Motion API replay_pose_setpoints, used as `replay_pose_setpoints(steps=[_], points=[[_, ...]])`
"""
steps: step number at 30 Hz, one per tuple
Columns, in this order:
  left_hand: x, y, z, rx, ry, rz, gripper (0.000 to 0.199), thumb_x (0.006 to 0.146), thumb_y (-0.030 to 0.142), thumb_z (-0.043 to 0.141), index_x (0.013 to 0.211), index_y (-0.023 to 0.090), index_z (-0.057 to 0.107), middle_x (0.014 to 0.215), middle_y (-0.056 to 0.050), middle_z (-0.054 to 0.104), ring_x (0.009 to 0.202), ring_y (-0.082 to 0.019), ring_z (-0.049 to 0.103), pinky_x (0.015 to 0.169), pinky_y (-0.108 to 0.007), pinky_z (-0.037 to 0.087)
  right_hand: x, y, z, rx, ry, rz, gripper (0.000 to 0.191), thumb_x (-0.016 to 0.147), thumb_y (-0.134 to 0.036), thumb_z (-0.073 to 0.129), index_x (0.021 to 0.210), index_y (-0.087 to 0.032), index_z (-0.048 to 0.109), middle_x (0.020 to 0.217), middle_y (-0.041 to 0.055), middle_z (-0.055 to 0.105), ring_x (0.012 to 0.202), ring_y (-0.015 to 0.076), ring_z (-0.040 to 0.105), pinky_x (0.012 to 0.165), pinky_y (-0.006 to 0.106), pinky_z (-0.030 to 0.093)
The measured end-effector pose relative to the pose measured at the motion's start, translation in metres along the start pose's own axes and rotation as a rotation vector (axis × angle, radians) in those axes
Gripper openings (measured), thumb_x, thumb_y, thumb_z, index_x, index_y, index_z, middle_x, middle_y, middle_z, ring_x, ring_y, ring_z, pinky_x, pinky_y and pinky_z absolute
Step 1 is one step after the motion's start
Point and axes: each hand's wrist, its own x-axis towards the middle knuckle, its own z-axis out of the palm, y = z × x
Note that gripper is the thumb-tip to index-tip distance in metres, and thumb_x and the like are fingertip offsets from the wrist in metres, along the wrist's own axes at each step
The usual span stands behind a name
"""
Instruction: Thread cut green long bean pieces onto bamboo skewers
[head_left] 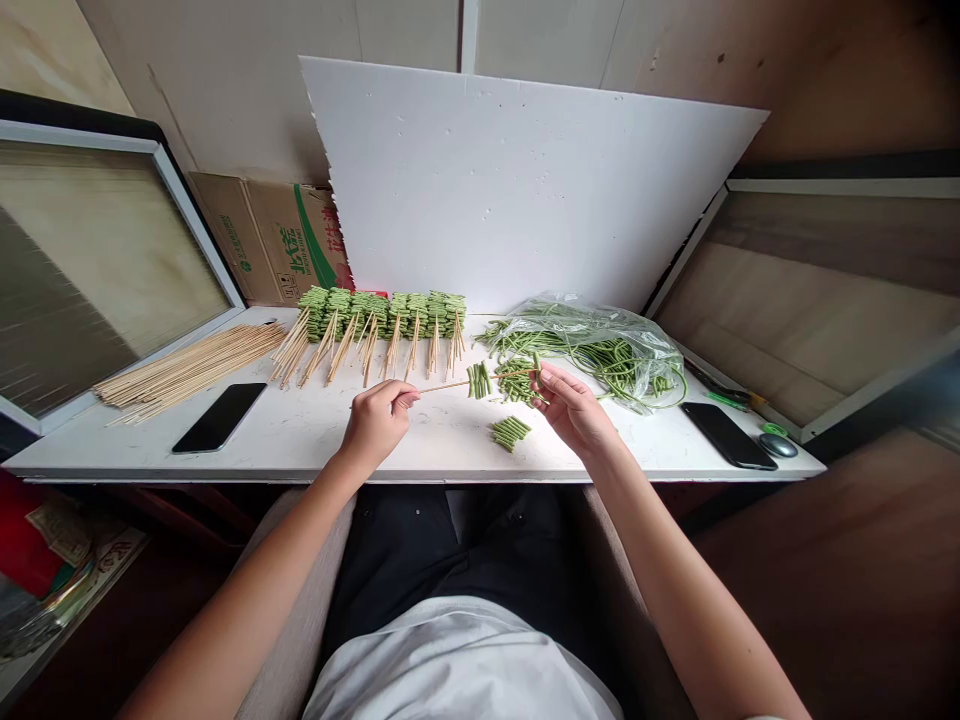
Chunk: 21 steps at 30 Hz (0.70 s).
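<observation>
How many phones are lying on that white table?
2: one black phone lies left, near the loose bamboo skewers; another phone near the right end of the table. The plastic bag could hide more.

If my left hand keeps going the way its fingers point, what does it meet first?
Probably the bare lower ends of the finished bean skewers, ahead of your left hand. Depth is hard to judge from this view, so it could pass just beside them.

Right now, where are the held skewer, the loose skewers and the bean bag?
Held skewer (pixel 450 386): head view, bare shaft.
Loose skewers (pixel 187 370): head view, pile's middle.
Plastic bag (pixel 641 345): head view, clear film.
</observation>
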Motion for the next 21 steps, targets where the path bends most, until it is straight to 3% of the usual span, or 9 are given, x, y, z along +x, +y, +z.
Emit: replay_pose_setpoints(steps=[21], points=[[-0.001, -0.0019, 0.0006, 0.011, 0.004, -0.007, 0.022, 0.093, 0.011, 0.056, 0.085, 0.019, 0.074, 0.08, -0.003, 0.078, 0.073, -0.018, 0.073, 0.07, -0.028, 0.054, 0.0009, 0.0005, 0.0009, -0.04, 0.023, -0.019, 0.032, 0.072, -0.043, 0.093, 0.098, -0.029, 0.082, 0.104, 0.0043, 0.076, 0.088, 0.0199, 0.063, 0.069, 0.032, 0.052]])
